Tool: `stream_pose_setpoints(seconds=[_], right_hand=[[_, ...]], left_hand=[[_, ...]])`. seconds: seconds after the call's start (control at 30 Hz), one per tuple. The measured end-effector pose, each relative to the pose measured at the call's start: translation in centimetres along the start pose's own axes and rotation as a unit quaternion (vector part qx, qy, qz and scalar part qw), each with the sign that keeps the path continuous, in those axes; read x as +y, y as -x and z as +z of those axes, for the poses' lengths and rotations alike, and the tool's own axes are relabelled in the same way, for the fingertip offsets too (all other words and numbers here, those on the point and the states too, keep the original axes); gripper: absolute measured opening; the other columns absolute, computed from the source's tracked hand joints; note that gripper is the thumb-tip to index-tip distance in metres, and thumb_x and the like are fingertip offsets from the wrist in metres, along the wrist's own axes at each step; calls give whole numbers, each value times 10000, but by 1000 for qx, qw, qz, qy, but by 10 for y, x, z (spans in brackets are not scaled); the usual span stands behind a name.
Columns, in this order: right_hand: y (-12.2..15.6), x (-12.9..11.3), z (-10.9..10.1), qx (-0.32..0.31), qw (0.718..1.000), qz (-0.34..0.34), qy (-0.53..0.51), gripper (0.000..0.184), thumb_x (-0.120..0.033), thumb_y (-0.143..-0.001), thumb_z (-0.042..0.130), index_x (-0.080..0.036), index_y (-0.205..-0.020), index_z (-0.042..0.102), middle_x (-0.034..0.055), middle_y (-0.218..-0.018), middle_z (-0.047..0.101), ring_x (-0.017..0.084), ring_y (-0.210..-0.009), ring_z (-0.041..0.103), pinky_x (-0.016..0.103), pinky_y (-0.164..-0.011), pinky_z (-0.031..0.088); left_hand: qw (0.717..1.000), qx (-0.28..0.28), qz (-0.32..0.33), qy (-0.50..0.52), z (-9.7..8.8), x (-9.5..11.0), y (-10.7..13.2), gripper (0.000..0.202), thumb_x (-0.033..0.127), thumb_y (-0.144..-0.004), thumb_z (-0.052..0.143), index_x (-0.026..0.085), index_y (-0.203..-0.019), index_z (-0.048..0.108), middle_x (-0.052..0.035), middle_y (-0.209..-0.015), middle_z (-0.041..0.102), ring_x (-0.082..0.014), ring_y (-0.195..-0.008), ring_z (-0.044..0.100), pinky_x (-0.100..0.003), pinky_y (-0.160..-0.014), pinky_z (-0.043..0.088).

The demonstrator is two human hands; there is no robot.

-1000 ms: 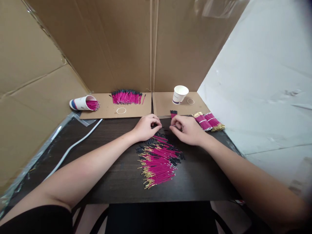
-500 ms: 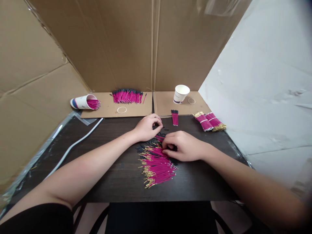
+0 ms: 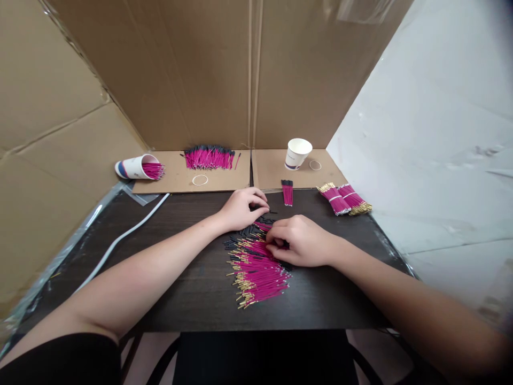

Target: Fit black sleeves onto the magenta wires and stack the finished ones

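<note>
While the right hand [image 3: 300, 241] curls over the right side of the pink wires [image 3: 260, 280] on the table [image 3: 180, 299], the left hand [image 3: 244, 208] curls by black tubes [image 3: 245, 233]; whether either pinches anything, I cannot tell.

1. Centre: the right hand [image 3: 300, 241] hides part of the pink wire pile [image 3: 262, 280]; its grip is unclear.
2. Just above: anything in the left hand [image 3: 245, 209] is too small to tell.
3. Lower right: right forearm [image 3: 417, 302] blurred, cut off.
4. Upper right: paper cup [image 3: 295, 159], print illegible.
</note>
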State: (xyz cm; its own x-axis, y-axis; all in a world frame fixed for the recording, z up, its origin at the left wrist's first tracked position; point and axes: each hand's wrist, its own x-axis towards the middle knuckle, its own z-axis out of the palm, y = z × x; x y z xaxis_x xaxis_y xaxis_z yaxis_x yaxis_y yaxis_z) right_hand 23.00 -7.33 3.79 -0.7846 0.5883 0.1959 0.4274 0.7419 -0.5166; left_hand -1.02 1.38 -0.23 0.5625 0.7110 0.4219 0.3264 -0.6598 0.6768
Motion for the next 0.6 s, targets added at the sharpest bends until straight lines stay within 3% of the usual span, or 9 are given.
stream_pose_setpoints(seconds=[0.3, 0.6], right_hand=[[2, 0, 7, -11, 1000, -8, 25, 116, -147, -1011, 695, -170, -901, 724, 19, -849, 676, 170, -686, 543, 343, -649, 341], [0, -2, 6, -26, 999, 11, 32, 87, -120, -956, 714, -177, -891, 699, 10, -857, 668, 162, -679, 522, 343, -642, 295]], left_hand=[[999, -34, -8, -33, -1, 1, -1, 101, 112, -1028, 814, 191, -965, 810, -104, -1249, 779, -283, -1071, 757, -471, -992, 584], [997, -49, -27, -49, -1, 4, 1, 54, 172, -1048, 784, 197, -999, 782, -105, -1303, 745, -282, -1072, 746, -435, -918, 595]])
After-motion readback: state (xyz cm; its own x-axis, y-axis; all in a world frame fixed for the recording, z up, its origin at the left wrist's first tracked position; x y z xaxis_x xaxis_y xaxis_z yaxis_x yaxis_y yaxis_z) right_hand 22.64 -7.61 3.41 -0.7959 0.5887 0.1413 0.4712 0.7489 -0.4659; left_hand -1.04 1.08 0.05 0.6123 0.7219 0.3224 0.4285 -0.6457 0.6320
